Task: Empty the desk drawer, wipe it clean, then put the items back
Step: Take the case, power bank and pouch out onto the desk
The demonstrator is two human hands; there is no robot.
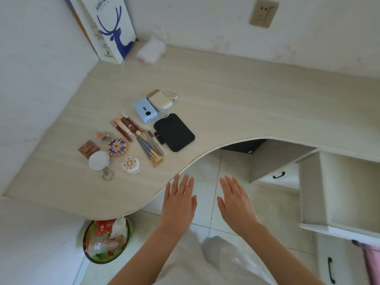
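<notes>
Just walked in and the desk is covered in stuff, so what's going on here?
A person is clearing out the open drawer, which looks empty. Its contents lie on the desk: makeup brushes, a black pouch, a blue power bank, a round mirror. The left hand and right hand hover open, holding nothing.

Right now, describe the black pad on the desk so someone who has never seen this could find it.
Start at the curved front edge of the desk. The cluster of small items sits just behind it, and the black pad is its rightmost piece, beside the makeup brushes. It is the only flat, plain black rounded rectangle there.
</notes>
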